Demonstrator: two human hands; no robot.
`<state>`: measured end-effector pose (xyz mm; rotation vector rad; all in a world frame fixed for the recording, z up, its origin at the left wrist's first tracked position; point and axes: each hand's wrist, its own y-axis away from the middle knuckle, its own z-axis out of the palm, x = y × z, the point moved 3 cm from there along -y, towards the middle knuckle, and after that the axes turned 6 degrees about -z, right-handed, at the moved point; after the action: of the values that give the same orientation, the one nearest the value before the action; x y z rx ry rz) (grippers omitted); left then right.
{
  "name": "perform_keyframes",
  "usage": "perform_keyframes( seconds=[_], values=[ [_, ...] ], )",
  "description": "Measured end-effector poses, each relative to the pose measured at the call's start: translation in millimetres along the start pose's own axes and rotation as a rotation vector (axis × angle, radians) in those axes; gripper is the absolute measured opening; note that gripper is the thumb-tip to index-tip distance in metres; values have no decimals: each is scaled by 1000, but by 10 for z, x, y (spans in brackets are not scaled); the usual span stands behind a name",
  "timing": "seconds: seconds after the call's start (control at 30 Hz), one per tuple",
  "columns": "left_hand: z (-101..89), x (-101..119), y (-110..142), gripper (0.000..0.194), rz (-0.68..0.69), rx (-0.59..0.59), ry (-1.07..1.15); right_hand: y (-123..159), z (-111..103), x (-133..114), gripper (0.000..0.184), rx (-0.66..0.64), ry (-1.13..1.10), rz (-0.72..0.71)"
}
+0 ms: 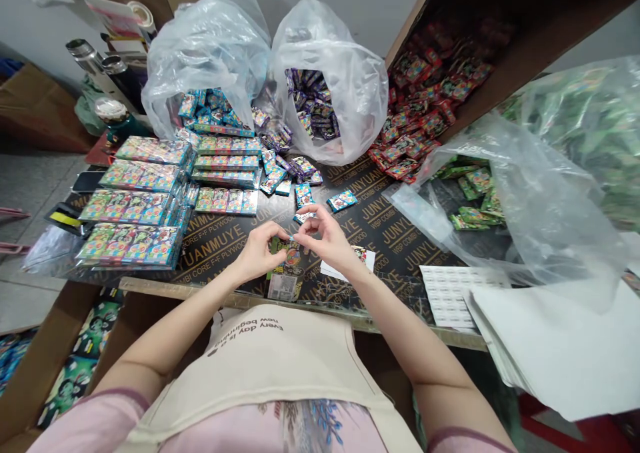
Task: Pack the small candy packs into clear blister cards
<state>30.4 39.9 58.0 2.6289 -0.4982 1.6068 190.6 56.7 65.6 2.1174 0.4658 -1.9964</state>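
My left hand (pixel 260 250) and my right hand (pixel 323 236) meet above the near edge of the dark plywood table (pixel 390 240). Both hands pinch a small colourful packet (pixel 291 253) between fingertips. Under the hands lies a green printed packet (pixel 284 285) and, to the right, a white card (pixel 350 266). A few loose blue packets (pixel 343 200) lie just beyond the hands.
Stacks of filled display packs (pixel 145 200) stand at the left. Two clear bags hold blue packets (pixel 210 60) and purple packets (pixel 325 80). Red packets (pixel 425 106) are heaped at the back right, green ones (pixel 475 193) under plastic. White sheets (pixel 550 353) lie at the right.
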Motion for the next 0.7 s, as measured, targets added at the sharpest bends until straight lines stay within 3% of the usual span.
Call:
perform_keyframes(
  seconds=[0.17,0.33,0.47,0.57,0.63,0.7],
  values=[
    [27,15,-2,8,-56,35,-10,-38,30,68,35,-31,62,-20],
    [80,-18,-20,15,-147,138,19,-65,13,79,34,-19,126,-2],
    [136,-125,36,20,-264,159,139,-39,39,209,48,103,-77,169],
    [237,-262,157,43,-389,56,463,10,113,370,42,166,-360,388],
    [269,-303,252,38,-453,-59,593,24,103,457,37,263,-461,438],
    [177,-281,315,29,-442,-74,534,17,15,525,35,385,-479,401]
  ],
)
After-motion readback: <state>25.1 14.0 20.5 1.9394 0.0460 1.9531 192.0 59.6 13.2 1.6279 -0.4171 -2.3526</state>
